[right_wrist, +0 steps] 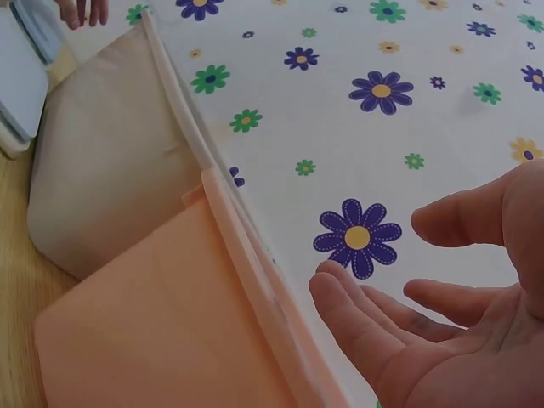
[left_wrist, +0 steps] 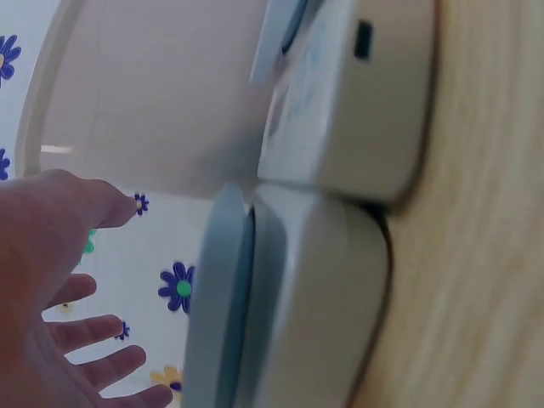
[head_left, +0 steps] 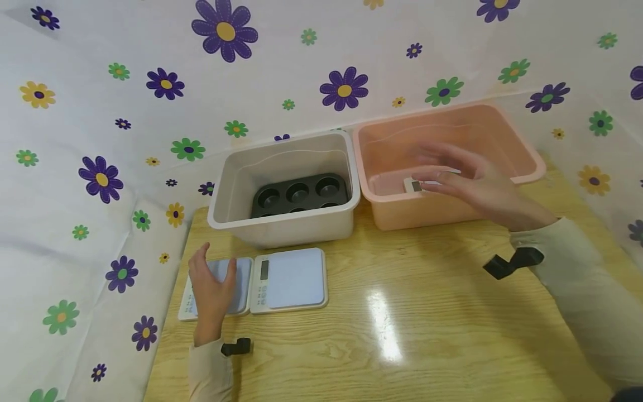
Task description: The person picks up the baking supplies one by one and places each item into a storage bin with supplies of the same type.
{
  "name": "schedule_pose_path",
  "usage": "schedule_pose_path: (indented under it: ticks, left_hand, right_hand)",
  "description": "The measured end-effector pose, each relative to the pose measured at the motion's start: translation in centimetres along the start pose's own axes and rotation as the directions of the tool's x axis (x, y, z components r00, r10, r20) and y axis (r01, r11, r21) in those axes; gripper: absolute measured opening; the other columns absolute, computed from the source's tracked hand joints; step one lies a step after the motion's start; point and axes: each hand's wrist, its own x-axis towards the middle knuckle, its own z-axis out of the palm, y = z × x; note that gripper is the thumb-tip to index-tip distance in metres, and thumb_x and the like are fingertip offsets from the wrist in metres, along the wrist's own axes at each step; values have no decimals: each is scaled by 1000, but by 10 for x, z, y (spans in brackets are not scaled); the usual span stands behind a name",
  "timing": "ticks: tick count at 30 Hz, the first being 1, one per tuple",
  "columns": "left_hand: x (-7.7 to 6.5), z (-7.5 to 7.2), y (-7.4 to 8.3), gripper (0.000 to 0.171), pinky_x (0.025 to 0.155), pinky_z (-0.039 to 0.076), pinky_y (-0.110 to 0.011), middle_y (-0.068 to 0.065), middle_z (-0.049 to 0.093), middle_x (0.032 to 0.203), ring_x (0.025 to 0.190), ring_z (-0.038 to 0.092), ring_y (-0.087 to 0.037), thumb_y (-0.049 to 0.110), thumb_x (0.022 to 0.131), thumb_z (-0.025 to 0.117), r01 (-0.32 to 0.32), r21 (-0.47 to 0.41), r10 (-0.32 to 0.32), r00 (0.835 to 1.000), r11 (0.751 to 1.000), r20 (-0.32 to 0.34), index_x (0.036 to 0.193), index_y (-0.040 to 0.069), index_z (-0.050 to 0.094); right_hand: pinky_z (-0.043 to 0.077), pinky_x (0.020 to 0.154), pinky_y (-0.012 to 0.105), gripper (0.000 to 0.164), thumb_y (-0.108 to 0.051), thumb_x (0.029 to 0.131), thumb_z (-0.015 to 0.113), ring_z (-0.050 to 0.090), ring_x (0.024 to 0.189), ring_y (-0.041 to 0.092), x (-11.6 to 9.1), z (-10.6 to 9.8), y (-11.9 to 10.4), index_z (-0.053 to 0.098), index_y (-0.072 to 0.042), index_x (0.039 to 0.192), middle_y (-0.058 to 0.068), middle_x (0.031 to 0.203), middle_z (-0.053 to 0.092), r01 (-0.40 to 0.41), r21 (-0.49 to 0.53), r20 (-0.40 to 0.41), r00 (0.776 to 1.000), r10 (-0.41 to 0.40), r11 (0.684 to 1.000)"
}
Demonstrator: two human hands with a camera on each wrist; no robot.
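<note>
Two flat kitchen scales lie side by side on the table at the left. My left hand (head_left: 213, 290) hovers over the left scale (head_left: 240, 285), its fingers spread and holding nothing. Beside it, the right scale (head_left: 293, 278) shows its small dark display. My right hand (head_left: 469, 178) is over the near rim of the pink bin (head_left: 417, 215), fingers apart and nothing between them. Inside that bin sits a white device with a small display (head_left: 413, 185), partly covered by the right hand's fingers in the head view.
A beige bin (head_left: 281, 229) stands left of the pink one, rims close together, with a dark muffin pan (head_left: 297, 195) inside. The wooden table (head_left: 427, 312) meets flower-patterned sheeting (head_left: 281, 67) behind and at both sides.
</note>
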Motion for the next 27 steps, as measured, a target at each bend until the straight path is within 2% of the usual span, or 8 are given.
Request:
schedule_pose_path:
  ticks: [3, 5, 10, 15, 17, 20, 24, 27]
  left_hand:
    - [-4, -6, -4, 68, 119, 35, -73, -33, 41, 160, 148, 39, -54, 15, 101, 73, 68, 44, -69, 997, 997, 25, 159, -3, 43]
    - [-7, -11, -8, 68, 117, 36, -74, -33, 40, 161, 147, 39, -55, 16, 102, 73, 98, 65, -101, 994, 993, 37, 160, -2, 43]
    - [-13, -17, -19, 68, 118, 36, -75, -35, 40, 160, 147, 40, -57, 14, 100, 74, 120, 78, -123, 992, 990, 39, 159, -2, 44]
    - [-17, -23, -24, 72, 122, 35, -75, -35, 38, 162, 150, 38, -56, 16, 100, 74, 159, 105, -165, 985, 982, 54, 161, -1, 41]
    - [-18, -25, -25, 73, 122, 35, -76, -35, 38, 162, 150, 38, -56, 16, 100, 74, 171, 116, -179, 982, 979, 62, 162, -1, 40]
    - [-19, -29, -27, 75, 121, 36, -76, -36, 37, 163, 149, 39, -56, 18, 100, 73, 188, 134, -200, 977, 973, 76, 164, -1, 38]
    - [-22, -33, -31, 79, 120, 37, -77, -37, 36, 161, 147, 40, -58, 19, 100, 75, 216, 164, -232, 969, 962, 87, 165, 0, 36]
    - [-23, -37, -33, 81, 120, 36, -77, -38, 36, 161, 146, 40, -58, 21, 100, 76, 232, 183, -251, 963, 955, 93, 166, 1, 34]
  right_hand:
    - [60, 103, 18, 62, -12, 112, 60, 67, 133, 2, -10, -9, 4, 42, -28, 169, -2, 165, 54, 4, -4, -3, 1000, -4, 1000]
    - [59, 102, 16, 63, -11, 113, 60, 68, 131, 0, -16, -17, 6, 40, -27, 170, -5, 163, 54, -23, 4, -9, 1000, 23, 1000]
    - [59, 101, 14, 64, -5, 113, 56, 71, 128, 1, -30, -36, 14, 36, -23, 171, -9, 158, 58, -30, 95, -29, 999, 33, 995]
    - [61, 101, 21, 66, 7, 112, 49, 74, 127, 8, -39, -48, 21, 36, -19, 171, -5, 153, 65, 51, 307, -29, 999, -44, 950]
    - [62, 102, 23, 68, 12, 110, 46, 74, 128, 11, -42, -51, 24, 35, -15, 172, -2, 153, 66, 82, 356, -25, 997, -79, 931]
    - [61, 102, 19, 70, 14, 110, 47, 73, 128, 9, -47, -56, 26, 35, -16, 172, -3, 153, 67, 78, 336, -37, 997, -70, 938]
    - [59, 98, 13, 71, 8, 110, 53, 74, 124, 3, -55, -62, 29, 33, -20, 172, -9, 150, 68, 25, 273, -96, 995, 2, 962]
    - [60, 98, 14, 72, 8, 109, 55, 74, 123, 3, -61, -66, 32, 32, -17, 173, -7, 148, 68, 29, 289, -139, 990, 12, 957]
